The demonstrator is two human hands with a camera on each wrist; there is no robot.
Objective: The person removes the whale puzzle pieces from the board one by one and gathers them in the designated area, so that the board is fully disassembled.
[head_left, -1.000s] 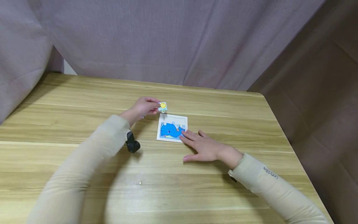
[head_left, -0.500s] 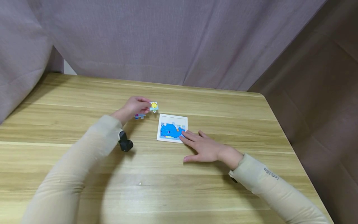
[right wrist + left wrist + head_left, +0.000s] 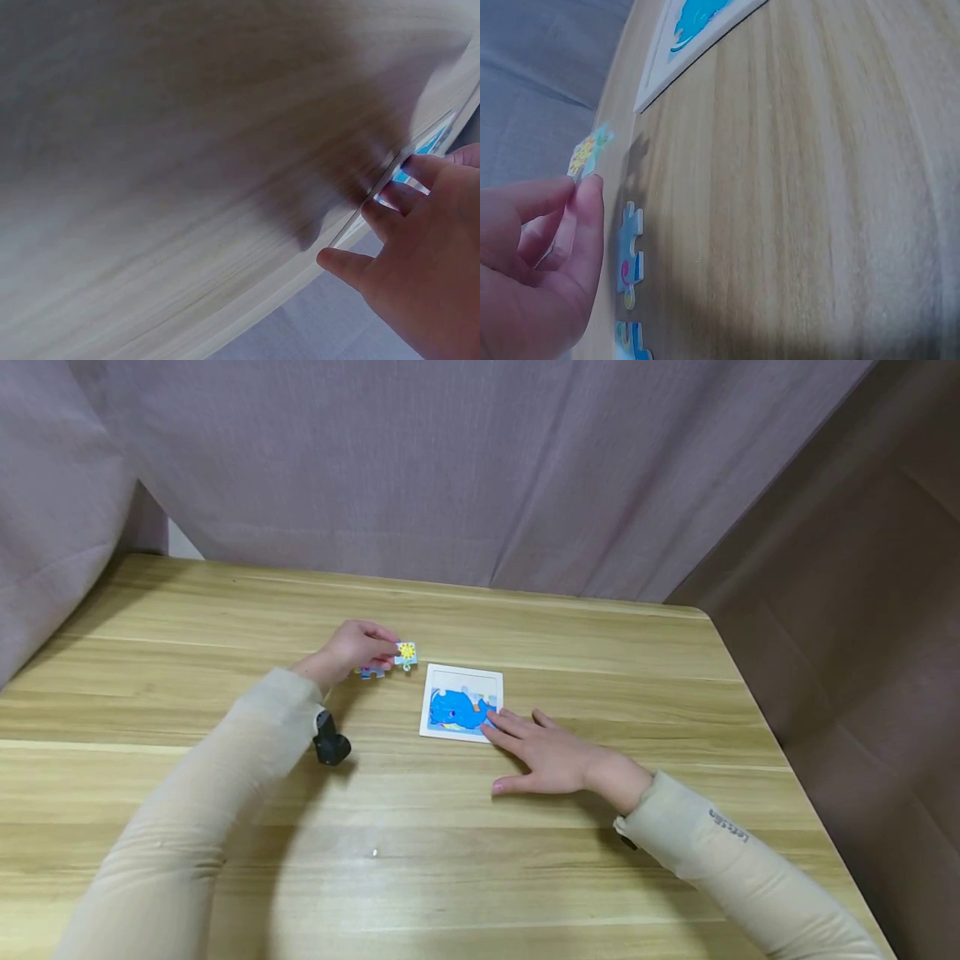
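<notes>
1. Pinching the sun piece (image 3: pixel 406 652), just left of and above centre in the head view: your left hand (image 3: pixel 351 647), thumb and fingers closed on the piece's left side. It seems lifted off the tabletop.
2. Handling, as judged: light, thin and stiff, probably board or thin wood; smooth-faced, mildly slippery. The narrow tab looks the weakest part. Best held by you at a straight side, well away from that tab.
3. Appearance: yellow sun on a pale ground, blue-green below, a small tab projecting from the lower edge.
4. Loose pieces, two, lower left of the left wrist view: the nearer to your fingertips (image 3: pixel 630 259), blue with a pink curl and a yellowish tab; the other (image 3: pixel 634 341), blue and pale, cut off by the bottom edge.
5. Puzzle tray (image 3: pixel 465 680), centre of the head view: white rim, pale bare strip along the top, blue whale (image 3: pixel 455 707) below.
6. Your right hand (image 3: pixel 551 758), right of centre: fingers extended and spread, grasping nothing, fingertips at the tray's lower right.
7. Wood-grained tabletop (image 3: pixel 450 868), across the lower frame; greyish-mauve curtain (image 3: pixel 360 468), across the top.
</notes>
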